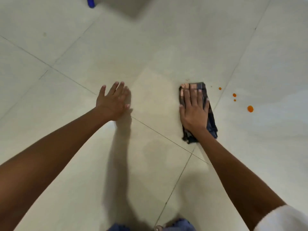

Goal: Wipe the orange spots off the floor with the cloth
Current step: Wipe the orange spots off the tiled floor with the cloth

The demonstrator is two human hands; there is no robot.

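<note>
1. The right hand (194,109) lies flat, palm down, on a dark folded cloth (211,120) right of the frame's centre. Its fingers are spread and stretched out toward the top of the frame, pressing the cloth onto the floor (150,47) rather than gripping it.
2. The cloth is a narrow, dark, bluish strip. It shows past the fingertips at its upper end and beside and below the wrist at its lower end.
3. The left hand (113,100) rests open and flat on the bare floor, left of centre, fingers spread, holding nothing. It is well apart from the cloth.
4. The orange spots (250,108) lie to the right of the cloth, in the middle right of the frame: one larger blot lowest and farthest right, three smaller dots trailing up and left toward the cloth. None touches the cloth.
5. The floor is pale tile with thin dark grout lines crossing between the two hands.
6. A small blue object (90,2) sits at the top edge, upper left, too blurred to identify.
7. A white sleeve (283,219) shows at the lower right corner, and blue fabric (180,225) at the bottom centre.
</note>
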